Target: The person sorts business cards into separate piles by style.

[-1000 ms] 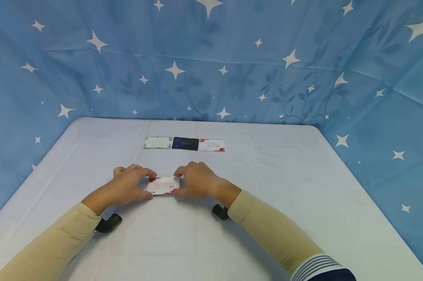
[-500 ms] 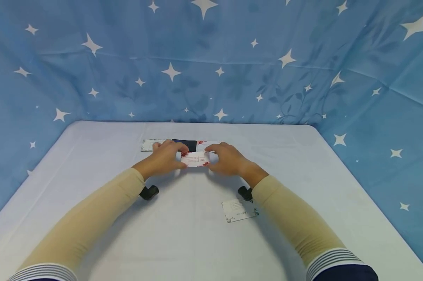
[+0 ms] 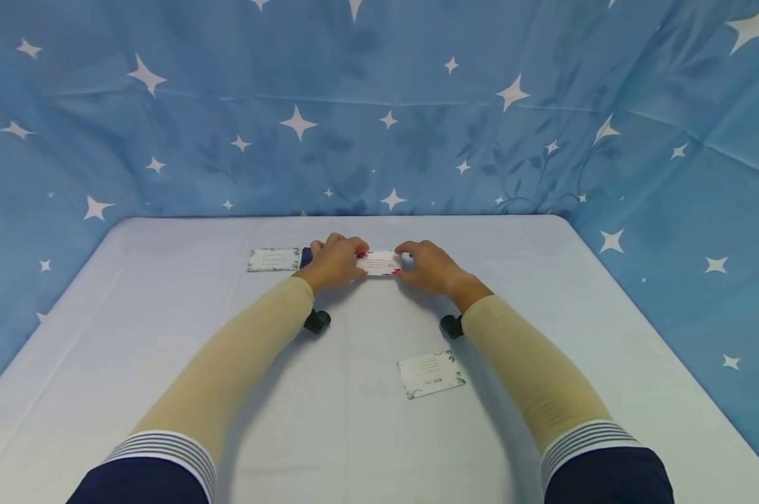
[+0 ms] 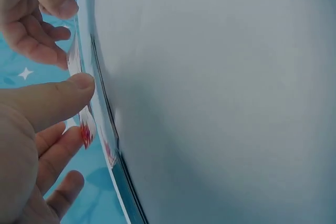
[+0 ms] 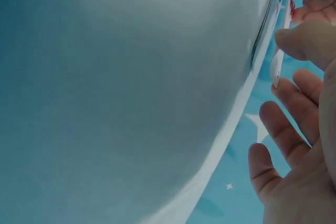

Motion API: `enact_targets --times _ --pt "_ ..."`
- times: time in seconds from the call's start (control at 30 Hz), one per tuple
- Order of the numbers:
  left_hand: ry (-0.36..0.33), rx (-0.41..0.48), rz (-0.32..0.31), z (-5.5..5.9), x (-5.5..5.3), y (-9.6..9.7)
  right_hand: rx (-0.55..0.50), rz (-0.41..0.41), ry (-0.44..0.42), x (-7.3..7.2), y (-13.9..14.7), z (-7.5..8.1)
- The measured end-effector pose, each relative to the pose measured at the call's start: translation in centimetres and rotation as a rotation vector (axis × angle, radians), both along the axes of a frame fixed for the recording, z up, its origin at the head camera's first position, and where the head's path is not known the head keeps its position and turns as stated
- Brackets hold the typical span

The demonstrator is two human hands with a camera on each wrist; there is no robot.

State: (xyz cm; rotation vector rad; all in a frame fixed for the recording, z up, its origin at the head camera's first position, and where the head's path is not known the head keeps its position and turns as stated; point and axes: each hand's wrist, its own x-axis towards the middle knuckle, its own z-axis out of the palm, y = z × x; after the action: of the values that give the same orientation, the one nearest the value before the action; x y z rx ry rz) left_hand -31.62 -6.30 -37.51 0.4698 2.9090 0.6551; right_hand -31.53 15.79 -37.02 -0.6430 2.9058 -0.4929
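A white card [image 3: 379,263] with red floral corners is held between my two hands, over the far part of the table. My left hand [image 3: 334,263] pinches its left end between thumb and fingers. The right hand [image 3: 435,269] pinches the opposite end. In the left wrist view the card [image 4: 86,127] hangs slightly above another red-cornered card [image 4: 109,153] lying on the table. The right wrist view shows the card's near end [image 5: 277,66] between thumb and index finger, other fingers spread. A dark blue card [image 3: 306,257] is mostly hidden behind my left hand.
A white card with a green leafy border [image 3: 274,260] lies left of the dark one. Nearer me, a loose leafy-cornered card [image 3: 431,374] lies askew on the white tablecloth [image 3: 348,420]. Blue starry fabric [image 3: 379,140] hangs behind the table's far edge.
Both hands have carried the red-cornered card away from me and to the right, from mid-table toward the far row. The loose leafy card, earlier covered by the right arm, now shows fully.
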Motion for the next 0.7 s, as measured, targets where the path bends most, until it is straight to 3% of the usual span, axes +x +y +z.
enact_targets --times 0.37,0.7 --pt "-0.011 0.035 0.056 0.2 -0.8 0.1 0.032 -0.055 -0.086 -1.9 -0.8 0.3" --pt "-0.067 -0.014 0.061 -0.4 -1.6 -0.2 0.034 -0.083 -0.147 -2.2 -1.4 -0.5"
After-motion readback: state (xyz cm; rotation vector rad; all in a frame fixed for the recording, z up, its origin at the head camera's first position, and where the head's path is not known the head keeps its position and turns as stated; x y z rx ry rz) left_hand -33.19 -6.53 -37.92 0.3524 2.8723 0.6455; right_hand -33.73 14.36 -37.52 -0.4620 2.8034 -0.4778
